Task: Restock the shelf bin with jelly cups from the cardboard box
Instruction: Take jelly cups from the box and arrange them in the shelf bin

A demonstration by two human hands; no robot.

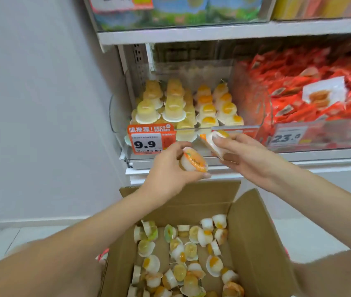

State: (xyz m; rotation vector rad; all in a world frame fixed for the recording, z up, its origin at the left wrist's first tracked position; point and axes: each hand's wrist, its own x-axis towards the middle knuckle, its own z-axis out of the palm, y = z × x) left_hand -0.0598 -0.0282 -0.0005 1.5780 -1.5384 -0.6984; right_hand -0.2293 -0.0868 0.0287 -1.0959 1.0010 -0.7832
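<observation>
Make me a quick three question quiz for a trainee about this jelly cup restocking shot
1. True or false: both hands hold a jelly cup.
2. The price tag on the shelf bin reads: A 9.9, B 23.0, C 5.5.
3. Where do the loose, unstocked cups lie?

Key:
1. True: the left hand grips an orange-lidded cup, and the right hand holds another cup.
2. A.
3. In the open cardboard box below the hands.

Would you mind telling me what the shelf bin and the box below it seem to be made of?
Shelf bin: apparently clear, glossy plastic, since the stacked cups show through its walls. Box: plain brown cardboard, matte, with folded flaps.
</observation>
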